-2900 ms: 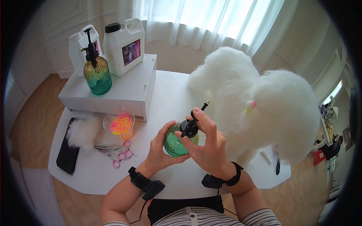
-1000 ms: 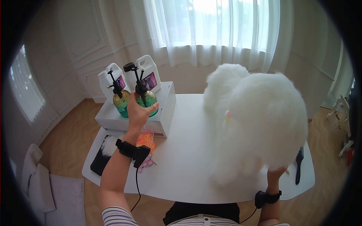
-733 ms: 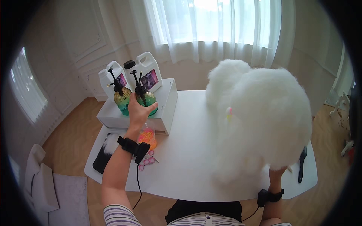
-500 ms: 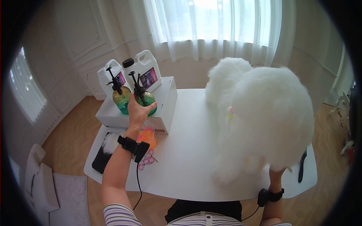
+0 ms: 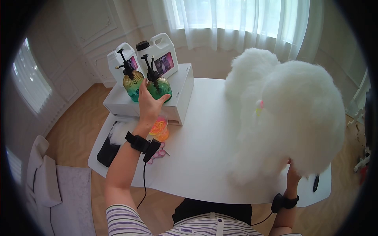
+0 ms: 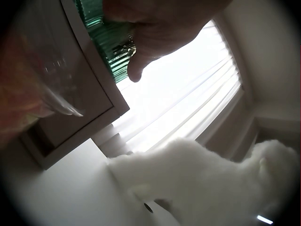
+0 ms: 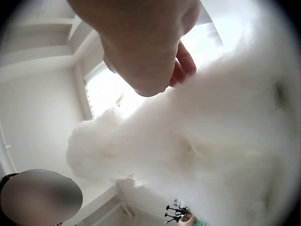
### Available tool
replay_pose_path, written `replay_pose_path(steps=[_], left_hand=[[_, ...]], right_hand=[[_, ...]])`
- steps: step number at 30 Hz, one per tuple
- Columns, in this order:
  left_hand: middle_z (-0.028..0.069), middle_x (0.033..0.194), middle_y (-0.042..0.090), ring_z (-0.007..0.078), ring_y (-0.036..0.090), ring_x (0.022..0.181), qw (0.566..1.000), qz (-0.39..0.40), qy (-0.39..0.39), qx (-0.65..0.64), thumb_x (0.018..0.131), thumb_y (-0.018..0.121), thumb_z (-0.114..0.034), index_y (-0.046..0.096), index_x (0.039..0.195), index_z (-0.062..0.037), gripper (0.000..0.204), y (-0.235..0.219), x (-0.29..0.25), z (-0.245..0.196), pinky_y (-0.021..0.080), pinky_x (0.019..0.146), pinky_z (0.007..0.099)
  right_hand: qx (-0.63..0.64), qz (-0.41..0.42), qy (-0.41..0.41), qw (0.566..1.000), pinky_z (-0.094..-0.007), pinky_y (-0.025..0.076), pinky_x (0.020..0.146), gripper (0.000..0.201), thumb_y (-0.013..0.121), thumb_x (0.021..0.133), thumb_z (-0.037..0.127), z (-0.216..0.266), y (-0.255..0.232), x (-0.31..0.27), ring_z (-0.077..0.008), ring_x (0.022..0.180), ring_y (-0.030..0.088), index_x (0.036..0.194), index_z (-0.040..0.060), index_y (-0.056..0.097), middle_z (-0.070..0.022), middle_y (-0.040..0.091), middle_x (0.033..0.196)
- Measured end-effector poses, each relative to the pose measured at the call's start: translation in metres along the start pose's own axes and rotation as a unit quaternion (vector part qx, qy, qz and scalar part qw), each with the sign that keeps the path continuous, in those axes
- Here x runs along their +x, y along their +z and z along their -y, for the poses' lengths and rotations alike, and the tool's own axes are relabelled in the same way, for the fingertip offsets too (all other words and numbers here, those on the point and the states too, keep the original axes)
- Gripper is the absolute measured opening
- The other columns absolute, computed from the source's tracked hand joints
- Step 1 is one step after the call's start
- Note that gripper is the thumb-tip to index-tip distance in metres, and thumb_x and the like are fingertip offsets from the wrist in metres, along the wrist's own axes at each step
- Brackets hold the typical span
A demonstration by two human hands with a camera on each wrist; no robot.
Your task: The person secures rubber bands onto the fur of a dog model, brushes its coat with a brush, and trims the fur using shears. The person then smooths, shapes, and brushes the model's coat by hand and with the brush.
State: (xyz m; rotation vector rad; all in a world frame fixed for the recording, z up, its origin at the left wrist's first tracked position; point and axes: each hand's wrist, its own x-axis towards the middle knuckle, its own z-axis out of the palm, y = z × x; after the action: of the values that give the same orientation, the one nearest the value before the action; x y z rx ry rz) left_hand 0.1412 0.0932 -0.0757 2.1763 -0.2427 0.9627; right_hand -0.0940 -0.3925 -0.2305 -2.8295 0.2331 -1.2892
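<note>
On top of the white drawer box point(image 5: 183, 92), my left hand point(image 5: 151, 104) grips a green glass spray bottle point(image 5: 161, 88) with a black pump. Its thumb and fingers curl round the glass body. A second spray bottle point(image 5: 133, 84), amber fading to green, stands upright just left of it. At the right is a fluffy white dog-shaped figure point(image 5: 307, 114), with a pink and yellow band point(image 5: 260, 105) in its fur. My right hand point(image 5: 292, 175) reaches up beneath its head, fingers at the fur. The right wrist view shows bent fingers point(image 7: 186, 61) against it, partly hidden.
Two white jugs point(image 5: 167, 63) stand behind the bottles. Below the box are a cup of coloured bands point(image 5: 159, 128), pink-handled scissors point(image 5: 159, 153) and a black case point(image 5: 107, 153) with loose white fluff. A black-handled tool point(image 5: 316, 183) lies near the table's right edge.
Both hands held the green spray bottle mid-table at first. The left hand now has it at the box, and the right hand has moved under the dog's head. Lately mainly the head view shifted.
</note>
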Motion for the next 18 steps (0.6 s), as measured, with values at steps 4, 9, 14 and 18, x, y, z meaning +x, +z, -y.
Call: replay_pose_path(steps=[4,9,14,18], left_hand=[[0.0186,0.119,0.051,0.0298,0.05,0.111,1.0,-0.016,-0.005,0.012,0.071,0.077,-0.012,0.042,0.122,0.0049,0.064,-0.023,-0.016,-0.012,0.043,0.092,0.0357],[0.0128,0.097,0.061,0.0229,0.06,0.09,0.998,0.066,-0.02,-0.015,0.077,0.068,-0.006,0.058,0.1,0.0023,0.026,-0.082,-0.042,-0.039,0.048,0.078,0.0317],[0.0126,0.077,0.062,0.0229,0.062,0.071,0.964,0.25,-0.069,0.051,0.078,0.065,-0.005,0.064,0.08,0.0018,0.007,-0.115,-0.076,-0.044,0.049,0.068,0.0316],[0.0134,0.08,0.061,0.0231,0.062,0.066,0.907,0.379,-0.093,0.161,0.075,0.068,-0.006,0.065,0.081,0.004,0.012,-0.125,-0.112,-0.002,0.05,0.063,0.0292]], right_hand=[[0.075,0.033,0.061,0.995,-0.0306,0.042,0.064,0.008,0.056,0.082,0.002,-0.002,0.0,0.001,-0.0166,0.068,0.054,0.076,0.0069,0.059,-0.0026,0.055,0.073],[0.246,0.069,0.193,0.947,-0.0299,0.042,0.063,0.007,0.056,0.082,0.002,0.008,-0.004,0.006,-0.0163,0.066,0.053,0.076,0.0061,0.059,-0.0033,0.054,0.071],[0.4,0.089,0.314,0.856,-0.0292,0.041,0.063,0.007,0.056,0.082,0.003,0.021,-0.006,0.01,-0.0161,0.064,0.052,0.076,0.0052,0.058,-0.0039,0.053,0.07],[0.505,0.096,0.394,0.762,-0.0286,0.041,0.063,0.007,0.056,0.083,0.004,0.031,-0.006,0.011,-0.0159,0.063,0.051,0.076,0.0045,0.058,-0.0044,0.052,0.069]])
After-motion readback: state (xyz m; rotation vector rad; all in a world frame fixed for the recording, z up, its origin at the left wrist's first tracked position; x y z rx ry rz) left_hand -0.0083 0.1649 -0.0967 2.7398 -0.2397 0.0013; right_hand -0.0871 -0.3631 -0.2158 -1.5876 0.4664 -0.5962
